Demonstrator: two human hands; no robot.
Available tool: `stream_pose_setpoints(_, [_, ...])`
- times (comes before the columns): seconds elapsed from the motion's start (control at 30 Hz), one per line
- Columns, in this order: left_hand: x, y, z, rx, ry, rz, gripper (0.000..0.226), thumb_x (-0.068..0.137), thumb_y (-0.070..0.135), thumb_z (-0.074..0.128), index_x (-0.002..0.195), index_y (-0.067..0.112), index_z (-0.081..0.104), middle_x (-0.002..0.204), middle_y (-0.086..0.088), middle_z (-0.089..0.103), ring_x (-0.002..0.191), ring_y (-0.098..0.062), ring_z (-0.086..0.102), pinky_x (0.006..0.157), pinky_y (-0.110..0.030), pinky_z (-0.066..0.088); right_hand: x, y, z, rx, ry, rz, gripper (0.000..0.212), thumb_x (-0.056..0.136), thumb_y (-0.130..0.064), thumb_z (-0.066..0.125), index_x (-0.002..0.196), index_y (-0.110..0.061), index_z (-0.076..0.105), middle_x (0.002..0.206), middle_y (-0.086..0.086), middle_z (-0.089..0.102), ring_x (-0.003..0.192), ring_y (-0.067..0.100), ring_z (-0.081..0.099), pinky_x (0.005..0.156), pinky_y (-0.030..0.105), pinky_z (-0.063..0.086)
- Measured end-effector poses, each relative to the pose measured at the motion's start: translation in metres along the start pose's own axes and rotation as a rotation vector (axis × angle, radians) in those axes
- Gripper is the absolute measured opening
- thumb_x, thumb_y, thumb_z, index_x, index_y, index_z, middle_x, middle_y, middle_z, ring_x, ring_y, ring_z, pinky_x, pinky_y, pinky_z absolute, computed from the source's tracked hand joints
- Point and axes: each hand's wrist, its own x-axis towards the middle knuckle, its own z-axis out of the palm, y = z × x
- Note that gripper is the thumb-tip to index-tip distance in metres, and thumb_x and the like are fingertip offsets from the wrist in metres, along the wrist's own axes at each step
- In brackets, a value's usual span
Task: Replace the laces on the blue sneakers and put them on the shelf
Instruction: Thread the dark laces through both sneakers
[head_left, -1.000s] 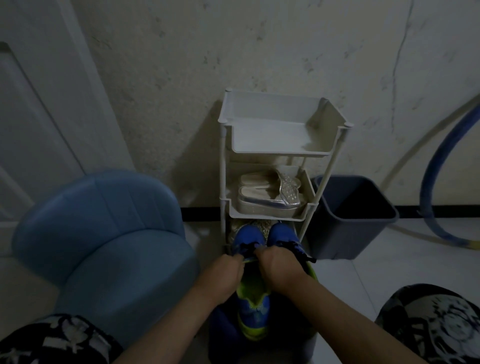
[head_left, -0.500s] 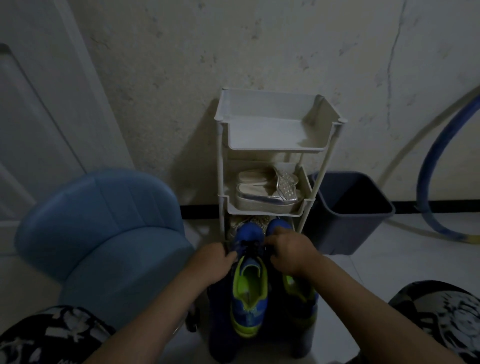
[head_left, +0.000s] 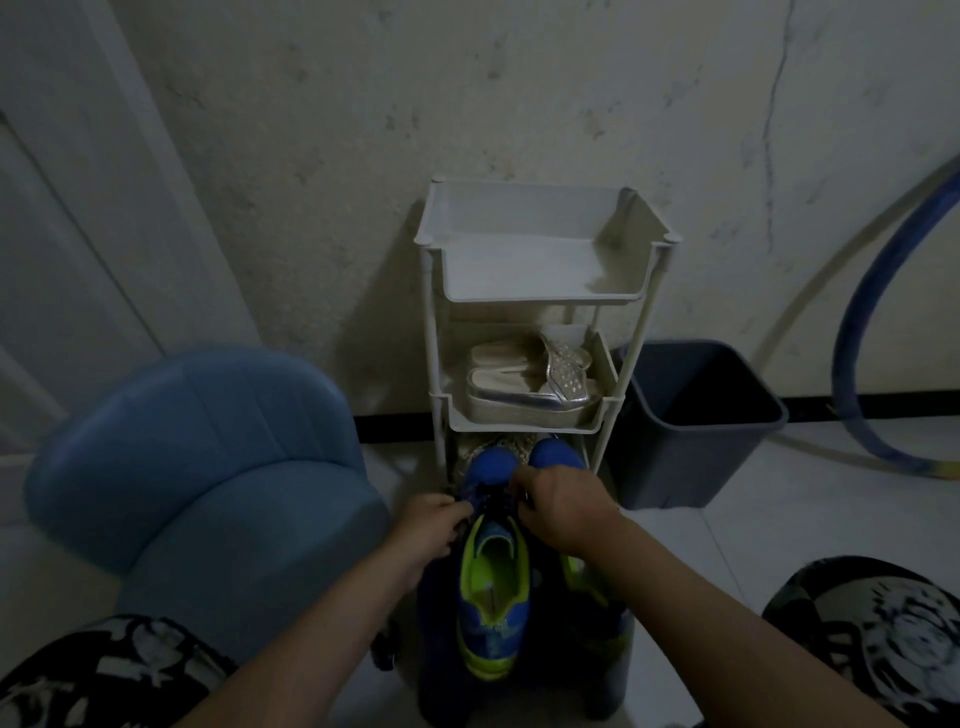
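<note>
My left hand (head_left: 426, 525) and right hand (head_left: 563, 514) met over the laces (head_left: 493, 500) of the nearer of the blue sneakers (head_left: 493, 577), each grip curled narrow and pinching the dark cord, as far as the dim light showed. The pair stood side by side on a dark stool (head_left: 441, 670), toes pointing at the bottom tier of the white shelf (head_left: 540, 299). Silver sandals (head_left: 524, 387) lay on its middle tier. A blue chair (head_left: 208, 493) stood to my left and a dark bin (head_left: 696, 421) right of the shelf.
</note>
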Motion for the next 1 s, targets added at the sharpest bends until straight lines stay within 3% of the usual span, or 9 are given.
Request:
stream_pose_setpoints(0.07, [0.001, 0.009, -0.001, -0.111, -0.021, -0.004, 0.014, 0.091, 0.016, 0.062, 0.078, 0.016, 0.063, 0.076, -0.003, 0.063, 0.065, -0.013, 0.053, 0.059, -0.022, 0.04, 0.003, 0.003, 0.003, 0.132, -0.011, 0.028, 0.019, 0.087, -0.034, 0.053, 0.105, -0.028, 0.059, 0.095, 0.004, 0.069, 0.09, 0.028, 0.065, 0.073, 0.038, 0.054])
stream_pose_setpoints(0.17, [0.001, 0.025, -0.005, -0.233, -0.011, 0.029, 0.017, 0.098, 0.015, 0.054, 0.085, 0.013, 0.064, 0.079, -0.003, 0.07, 0.067, -0.015, 0.059, 0.067, -0.026, 0.047, 0.006, 0.0, -0.002, 0.507, -0.041, 0.106, 0.012, 0.086, -0.018, 0.06, 0.093, -0.025, 0.067, 0.086, -0.007, 0.07, 0.077, 0.009, 0.065, 0.071, 0.026, 0.052])
stream_pose_setpoints(0.27, [0.004, 0.036, -0.009, -0.314, -0.045, 0.055, 0.015, 0.101, 0.018, 0.051, 0.093, 0.01, 0.061, 0.078, -0.005, 0.073, 0.077, -0.023, 0.066, 0.091, -0.043, 0.052, 0.008, -0.012, -0.014, 1.074, -0.107, 0.248, 0.013, 0.091, -0.007, 0.062, 0.097, -0.016, 0.069, 0.089, 0.009, 0.075, 0.055, 0.01, 0.06, 0.055, 0.027, 0.049])
stream_pose_setpoints(0.37, [0.005, 0.044, -0.01, -0.308, -0.052, 0.095, 0.013, 0.101, 0.016, 0.051, 0.099, 0.008, 0.062, 0.082, -0.009, 0.07, 0.076, -0.023, 0.066, 0.083, -0.041, 0.055, 0.01, -0.013, -0.026, 1.343, -0.13, 0.308, 0.026, 0.089, -0.008, 0.067, 0.115, -0.014, 0.065, 0.1, 0.019, 0.073, 0.057, 0.013, 0.054, 0.046, 0.022, 0.042])
stream_pose_setpoints(0.5, [0.004, 0.058, -0.006, -0.272, -0.067, 0.139, 0.014, 0.102, 0.016, 0.049, 0.098, 0.009, 0.061, 0.077, -0.006, 0.063, 0.063, -0.015, 0.057, 0.069, -0.032, 0.055, 0.016, -0.004, -0.047, 1.611, 0.03, 0.277, 0.029, 0.091, -0.005, 0.064, 0.119, -0.014, 0.064, 0.102, 0.008, 0.075, 0.07, 0.01, 0.064, 0.06, 0.02, 0.049])
stream_pose_setpoints(0.63, [0.008, 0.069, 0.001, -0.069, -0.104, 0.195, 0.017, 0.102, 0.019, 0.05, 0.098, 0.008, 0.063, 0.075, -0.002, 0.062, 0.054, -0.012, 0.047, 0.054, -0.027, 0.044, 0.022, 0.001, -0.056, 1.544, 0.229, 0.159, 0.023, 0.095, 0.004, 0.055, 0.114, -0.001, 0.065, 0.103, 0.014, 0.075, 0.094, 0.01, 0.071, 0.08, 0.017, 0.052])
stream_pose_setpoints(0.77, [0.004, 0.076, 0.01, 0.22, -0.352, 0.297, 0.014, 0.098, 0.01, 0.049, 0.096, 0.015, 0.063, 0.079, 0.003, 0.066, 0.054, -0.01, 0.051, 0.047, -0.022, 0.035, 0.025, -0.004, -0.046, 1.34, 0.242, 0.07, 0.024, 0.095, 0.005, 0.054, 0.113, -0.003, 0.067, 0.104, 0.012, 0.074, 0.099, 0.015, 0.071, 0.087, 0.024, 0.056])
stream_pose_setpoints(0.9, [0.003, 0.078, 0.014, 0.269, -0.414, 0.341, 0.012, 0.091, 0.004, 0.057, 0.084, 0.013, 0.061, 0.073, -0.007, 0.062, 0.048, -0.01, 0.051, 0.045, -0.022, 0.036, 0.027, -0.003, -0.036, 1.117, 0.222, 0.04, 0.025, 0.095, 0.001, 0.057, 0.117, -0.005, 0.069, 0.102, 0.004, 0.075, 0.091, 0.006, 0.071, 0.08, 0.019, 0.055])
stream_pose_setpoints(1.0, [0.008, 0.074, 0.01, 0.319, -0.348, 0.352, 0.015, 0.087, 0.002, 0.065, 0.1, 0.01, 0.065, 0.081, -0.012, 0.062, 0.046, -0.008, 0.052, 0.046, -0.019, 0.041, 0.026, -0.001, -0.036, 0.827, 0.293, 0.055, 0.025, 0.094, -0.003, 0.059, 0.115, -0.009, 0.071, 0.1, -0.004, 0.072, 0.087, -0.004, 0.065, 0.077, 0.004, 0.047])
